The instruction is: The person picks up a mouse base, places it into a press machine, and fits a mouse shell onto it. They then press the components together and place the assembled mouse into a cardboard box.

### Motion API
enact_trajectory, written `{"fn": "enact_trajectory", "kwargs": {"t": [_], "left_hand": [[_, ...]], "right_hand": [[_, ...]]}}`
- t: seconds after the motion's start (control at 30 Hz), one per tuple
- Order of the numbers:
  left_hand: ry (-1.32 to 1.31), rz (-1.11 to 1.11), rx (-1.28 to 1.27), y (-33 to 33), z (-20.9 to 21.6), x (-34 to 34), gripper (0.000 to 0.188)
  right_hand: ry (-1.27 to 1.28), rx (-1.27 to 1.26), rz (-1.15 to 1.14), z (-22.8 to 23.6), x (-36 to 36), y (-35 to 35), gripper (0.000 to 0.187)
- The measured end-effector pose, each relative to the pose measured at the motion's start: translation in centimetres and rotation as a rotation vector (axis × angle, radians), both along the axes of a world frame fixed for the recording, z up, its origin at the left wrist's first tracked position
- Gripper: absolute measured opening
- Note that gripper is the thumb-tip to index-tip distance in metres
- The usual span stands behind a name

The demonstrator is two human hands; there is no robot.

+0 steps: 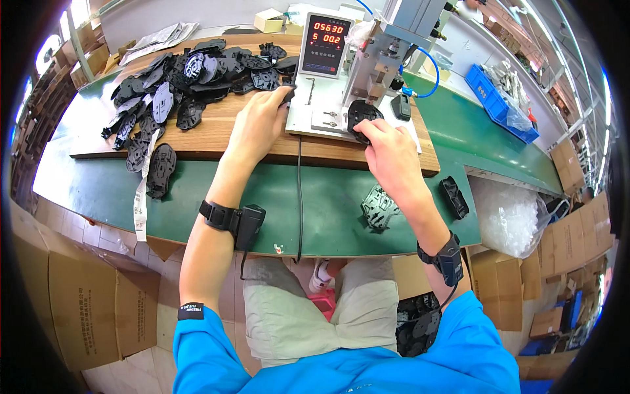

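While the curvy, moulded blk plastic part (363,115) was at the smooth white press base (321,123), your R hand (392,155) gripped its near edge, fingers bent, forearm stretched fwd. Your L hand (259,122) curled by a small blk piece (289,95); couldn't tell if gripped. Matte blk shells (211,68) lay heaped on the wood-grain board (197,141).

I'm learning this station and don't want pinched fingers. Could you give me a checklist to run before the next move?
1. Right hand clear of the press: not ok; its fingers are on the black plastic shell at the press.
2. Left hand away from that shell: ok; it is by the left edge of the white base plate.
3. Controller powered: ok; red digits lit.
4. Shell fully seated: cannot tell; fingers hide part.
5. Blue hose attached at its lower fitting: ok.
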State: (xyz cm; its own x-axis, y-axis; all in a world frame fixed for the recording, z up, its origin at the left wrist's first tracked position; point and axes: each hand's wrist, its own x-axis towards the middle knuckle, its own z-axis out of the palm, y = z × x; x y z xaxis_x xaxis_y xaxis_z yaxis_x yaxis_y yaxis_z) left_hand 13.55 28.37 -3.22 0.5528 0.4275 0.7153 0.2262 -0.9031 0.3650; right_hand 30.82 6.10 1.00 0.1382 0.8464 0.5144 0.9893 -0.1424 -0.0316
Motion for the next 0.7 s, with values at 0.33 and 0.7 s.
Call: {"fn": "enact_trajectory", "kwargs": {"t": [0.33,0.7], "left_hand": [[-0.237,-0.291,0.132,-2.7,1.9,0.9,0.044],[-0.098,-0.361,0.371,-5.5,1.9,1.5,0.044]], "right_hand": [[-0.042,0.012,0.013,-0.2,0.2,0.2,0.033],[0.19,0.324,0.118,-3.3,0.3,-7.0,0.046]]}}
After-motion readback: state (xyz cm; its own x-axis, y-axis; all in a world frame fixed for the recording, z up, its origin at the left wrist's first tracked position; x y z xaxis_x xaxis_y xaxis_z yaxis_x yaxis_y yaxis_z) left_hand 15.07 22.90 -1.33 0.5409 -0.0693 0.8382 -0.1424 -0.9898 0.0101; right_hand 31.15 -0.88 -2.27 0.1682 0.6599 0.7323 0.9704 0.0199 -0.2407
